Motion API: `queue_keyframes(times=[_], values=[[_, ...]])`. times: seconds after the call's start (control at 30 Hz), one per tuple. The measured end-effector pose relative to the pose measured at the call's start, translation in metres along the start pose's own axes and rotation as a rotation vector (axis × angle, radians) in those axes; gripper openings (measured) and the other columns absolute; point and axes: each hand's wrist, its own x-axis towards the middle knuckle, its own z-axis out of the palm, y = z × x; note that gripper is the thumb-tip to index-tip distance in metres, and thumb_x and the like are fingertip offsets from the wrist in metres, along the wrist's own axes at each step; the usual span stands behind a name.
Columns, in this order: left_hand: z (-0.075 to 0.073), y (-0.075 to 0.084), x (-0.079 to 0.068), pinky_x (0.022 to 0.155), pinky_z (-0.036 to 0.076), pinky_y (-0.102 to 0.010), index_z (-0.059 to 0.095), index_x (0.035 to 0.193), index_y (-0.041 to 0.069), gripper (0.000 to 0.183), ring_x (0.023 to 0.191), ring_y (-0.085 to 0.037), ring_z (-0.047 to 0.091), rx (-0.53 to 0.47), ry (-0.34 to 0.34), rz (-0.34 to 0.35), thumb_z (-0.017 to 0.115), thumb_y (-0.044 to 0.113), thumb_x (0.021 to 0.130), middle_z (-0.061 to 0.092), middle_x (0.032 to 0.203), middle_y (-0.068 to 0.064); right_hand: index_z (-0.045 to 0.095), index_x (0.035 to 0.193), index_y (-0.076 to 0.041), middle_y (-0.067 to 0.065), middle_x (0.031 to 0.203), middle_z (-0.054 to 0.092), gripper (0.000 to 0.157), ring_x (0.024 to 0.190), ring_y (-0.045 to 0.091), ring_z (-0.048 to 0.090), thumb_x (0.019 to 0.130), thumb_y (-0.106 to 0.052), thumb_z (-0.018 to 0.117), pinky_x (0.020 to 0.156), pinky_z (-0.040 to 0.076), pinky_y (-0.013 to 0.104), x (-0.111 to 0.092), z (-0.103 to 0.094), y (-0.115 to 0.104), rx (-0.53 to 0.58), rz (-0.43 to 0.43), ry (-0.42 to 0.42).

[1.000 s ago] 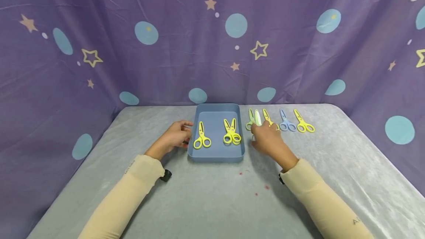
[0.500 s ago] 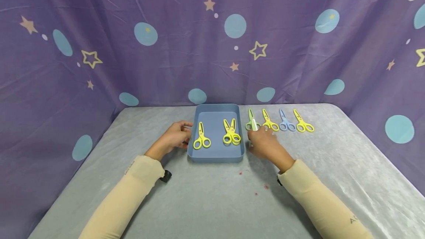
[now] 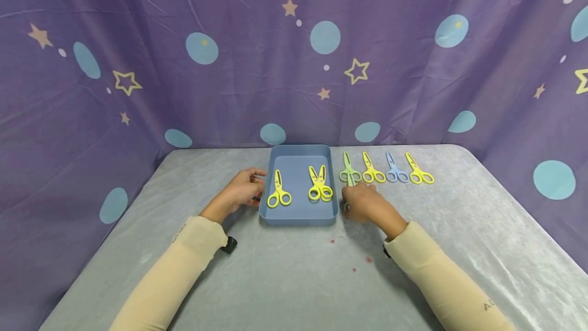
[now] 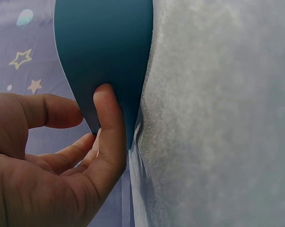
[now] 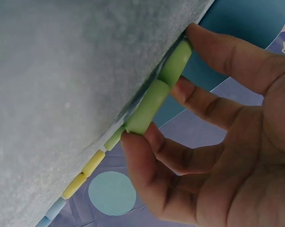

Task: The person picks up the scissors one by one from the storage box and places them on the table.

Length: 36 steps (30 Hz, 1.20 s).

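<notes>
My left hand [image 3: 243,188] rests at the left side of a blue-grey tray [image 3: 298,220]; in the left wrist view a fingertip touches the tray's outer wall [image 4: 102,42], with the fingers loosely bent. Yellow scissors [image 3: 278,197] lie in the tray's left part, and two overlapping yellow scissors [image 3: 320,188] lie at its right. Just right of the tray, my right hand [image 3: 367,203] holds green scissors [image 5: 149,106] by the handles, low at the table, thumb and fingers around them. The blade tip points away; the hand hides most of them in the head view.
Beyond the right hand, a row of scissors lies on the grey cloth: green scissors [image 3: 346,165], yellow scissors [image 3: 373,173], blue scissors [image 3: 396,171] and more yellow scissors [image 3: 419,173]. A purple patterned curtain [image 3: 404,80] stands behind the table.
The right hand has drawn the green scissors toward the person and slightly left, away from the row; the green scissors behind show more. The left hand and tray stay put.
</notes>
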Motion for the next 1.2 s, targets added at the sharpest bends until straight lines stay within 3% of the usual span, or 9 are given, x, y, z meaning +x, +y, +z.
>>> queue_keyframes(times=[0.3, 0.5, 0.7, 1.1, 1.2], values=[[-0.001, 0.0, 0.0, 0.066, 0.058, -0.04, 0.044, 0.147, 0.005, 0.056, 0.082, -0.026, 0.059, -0.002, -0.002, 0.0, 0.052, -0.001, 0.092, 0.051, 0.124, -0.021, 0.064, 0.09, -0.009, 0.001, 0.079, 0.061, 0.023, 0.076, 0.024, 0.058, 0.079, -0.019, 0.082, 0.073, 0.047, 0.048, 0.0, -0.006, -0.001, 0.011, -0.004, -0.11], [-0.001, -0.001, 0.001, 0.065, 0.058, -0.04, 0.044, 0.146, 0.005, 0.055, 0.081, -0.026, 0.06, -0.004, 0.002, -0.001, 0.052, -0.001, 0.091, 0.052, 0.122, -0.021, 0.065, 0.095, -0.008, 0.003, 0.084, 0.062, 0.028, 0.078, 0.023, 0.059, 0.078, -0.02, 0.084, 0.073, 0.05, 0.045, -0.001, -0.007, 0.0, 0.036, -0.002, -0.135], [-0.001, -0.002, 0.001, 0.065, 0.058, -0.04, 0.045, 0.145, 0.006, 0.054, 0.081, -0.026, 0.06, -0.001, 0.004, -0.006, 0.051, 0.0, 0.092, 0.052, 0.121, -0.02, 0.066, 0.096, -0.006, 0.004, 0.085, 0.062, 0.031, 0.078, 0.024, 0.059, 0.076, -0.022, 0.084, 0.071, 0.051, 0.044, -0.004, -0.012, 0.002, 0.053, 0.0, -0.106], [0.0, 0.0, -0.001, 0.064, 0.058, -0.04, 0.044, 0.146, 0.004, 0.056, 0.081, -0.026, 0.059, -0.002, 0.003, 0.007, 0.052, -0.001, 0.091, 0.051, 0.123, -0.021, 0.066, 0.11, -0.009, 0.011, 0.1, 0.063, 0.033, 0.089, 0.034, 0.059, 0.092, -0.035, 0.072, 0.067, 0.05, 0.052, -0.009, -0.02, 0.001, 0.026, 0.088, -0.035], [-0.001, 0.0, 0.0, 0.064, 0.058, -0.039, 0.044, 0.146, 0.003, 0.057, 0.081, -0.026, 0.059, 0.0, 0.007, 0.008, 0.053, -0.001, 0.09, 0.051, 0.124, -0.021, 0.066, 0.116, -0.009, 0.015, 0.103, 0.062, 0.036, 0.094, 0.04, 0.057, 0.093, -0.037, 0.07, 0.073, 0.049, 0.058, -0.008, -0.022, 0.001, 0.015, 0.112, 0.001]])
